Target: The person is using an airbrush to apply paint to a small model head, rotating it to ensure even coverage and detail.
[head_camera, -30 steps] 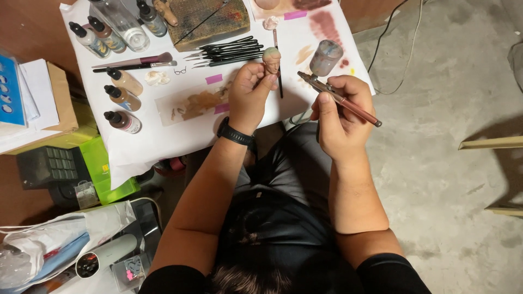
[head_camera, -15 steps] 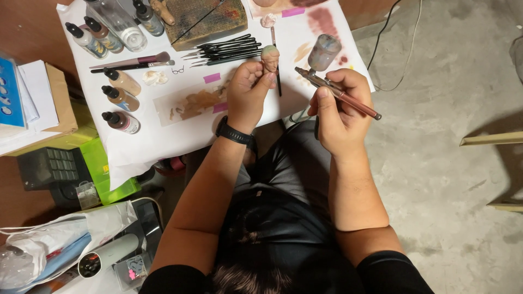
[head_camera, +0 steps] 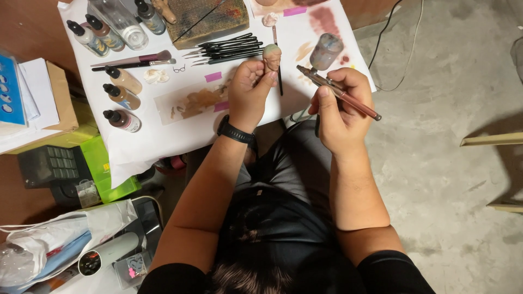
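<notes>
The left hand (head_camera: pixel 249 90) still grips the small painted head (head_camera: pixel 271 56); the right hand (head_camera: pixel 339 106), holding the airbrush (head_camera: pixel 338 92), has swung its nozzle toward ten o'clock, closing on the head.

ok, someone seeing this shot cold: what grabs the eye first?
Most likely the two hands over the white paper-covered table: the left hand pinches a small sculpted head on a stick, and the right hand holds an airbrush pointed toward it. Next, the row of thin black brushes just beyond the left hand, and the dropper paint bottles lined up on the table's left side.
</notes>
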